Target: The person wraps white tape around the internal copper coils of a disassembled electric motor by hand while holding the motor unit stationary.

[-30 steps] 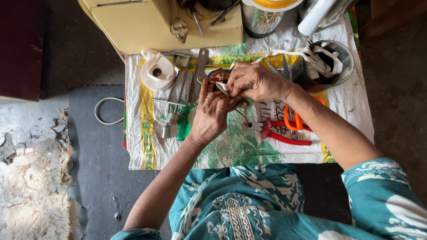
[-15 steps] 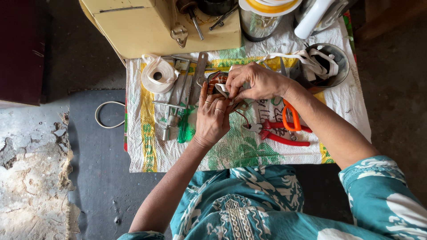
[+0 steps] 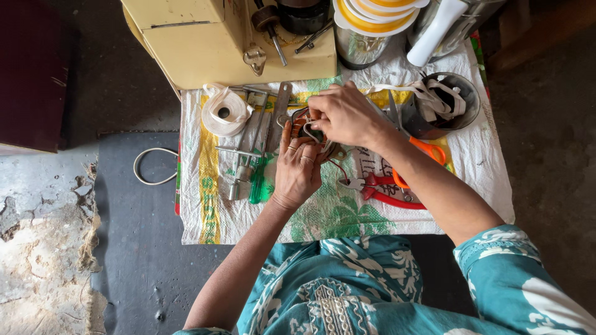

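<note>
My left hand (image 3: 297,169) cups a small round metal part with copper-coloured windings (image 3: 302,123) from below, rings on two fingers. From above, my right hand (image 3: 345,114) pinches the top of the same part with its fingertips. Thin red wires (image 3: 338,169) trail down from the part. Most of the part is hidden between my hands. Both hands hover over a white woven sack cloth (image 3: 472,180) with green and yellow print.
A roll of white tape (image 3: 225,113), metal tools (image 3: 249,149) and a green-handled screwdriver (image 3: 257,186) lie left of my hands. Red pliers (image 3: 388,189) and orange-handled scissors (image 3: 428,152) lie right. A metal bowl of white strips (image 3: 442,102) and a cream box (image 3: 205,37) stand behind.
Both hands stay on the wound part with small finger shifts; my right hand has settled a little lower over it. The view has moved slightly.
</note>
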